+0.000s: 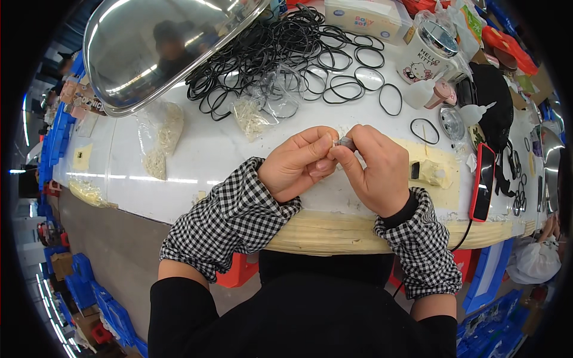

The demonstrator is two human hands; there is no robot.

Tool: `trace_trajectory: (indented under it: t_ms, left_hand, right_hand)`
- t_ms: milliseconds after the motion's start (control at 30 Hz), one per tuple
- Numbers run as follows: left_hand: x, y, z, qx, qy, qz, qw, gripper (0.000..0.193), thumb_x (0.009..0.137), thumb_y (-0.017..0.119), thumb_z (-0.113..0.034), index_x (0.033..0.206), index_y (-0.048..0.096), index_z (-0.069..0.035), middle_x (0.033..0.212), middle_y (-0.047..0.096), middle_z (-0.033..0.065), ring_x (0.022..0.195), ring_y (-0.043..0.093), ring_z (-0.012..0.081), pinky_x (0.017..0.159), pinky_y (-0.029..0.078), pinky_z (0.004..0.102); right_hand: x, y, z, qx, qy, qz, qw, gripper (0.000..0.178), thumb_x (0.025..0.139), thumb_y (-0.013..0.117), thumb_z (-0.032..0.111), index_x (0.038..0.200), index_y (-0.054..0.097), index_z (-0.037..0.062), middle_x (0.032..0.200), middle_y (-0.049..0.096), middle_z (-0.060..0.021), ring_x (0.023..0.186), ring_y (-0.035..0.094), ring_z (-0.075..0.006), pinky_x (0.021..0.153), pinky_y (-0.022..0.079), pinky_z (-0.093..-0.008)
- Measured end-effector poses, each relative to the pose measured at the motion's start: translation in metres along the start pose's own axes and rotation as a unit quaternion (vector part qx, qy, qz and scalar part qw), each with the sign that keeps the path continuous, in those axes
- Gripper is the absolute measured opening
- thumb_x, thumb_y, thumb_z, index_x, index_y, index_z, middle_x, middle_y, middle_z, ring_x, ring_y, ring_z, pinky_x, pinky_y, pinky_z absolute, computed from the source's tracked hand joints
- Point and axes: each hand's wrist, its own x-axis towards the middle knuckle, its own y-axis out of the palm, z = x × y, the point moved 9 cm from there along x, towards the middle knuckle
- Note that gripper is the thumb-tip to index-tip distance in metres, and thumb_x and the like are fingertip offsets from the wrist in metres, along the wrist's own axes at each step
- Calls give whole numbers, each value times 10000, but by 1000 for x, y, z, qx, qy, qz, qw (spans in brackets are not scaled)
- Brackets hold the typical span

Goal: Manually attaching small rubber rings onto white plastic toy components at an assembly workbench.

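Note:
My left hand [301, 164] pinches a tiny pale piece [335, 143] between thumb and forefinger, its other fingers curled loosely. Close against it, my right hand [380, 170] grips a small grey object [346, 143], mostly covered by the fingers. The two small things meet at the fingertips; whether they are joined I cannot tell. Beyond the hands lies an opened clear bag of small whitish pieces [252, 117]. Another such bag [164, 137] rests farther left. Black rubber-like rings [268, 51] form a tangled heap at the back, with several loose ones spread to its right.
A large shiny metal bowl [149, 53] stands at the back left. On the right are a lidded white cup [427, 53], a red-edged phone [483, 182] with a cable, and yellow tape [433, 173] on the white table [233, 161]. Yellowish padding covers the front edge [328, 232].

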Motion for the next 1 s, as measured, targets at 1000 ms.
trace_trajectory:
  t_ms: [1000]
  left_hand:
    - [-5,-48,-12,-112,53,-193,973,137,878,481,-13,997,546,6,923,580,103,809,536,169,684,456,241]
  right_hand:
    - [-7,19,-47,-52,121,164,978,147,786,651,150,815,582,24,753,575,-99,680,587,-299,585,461,-393]
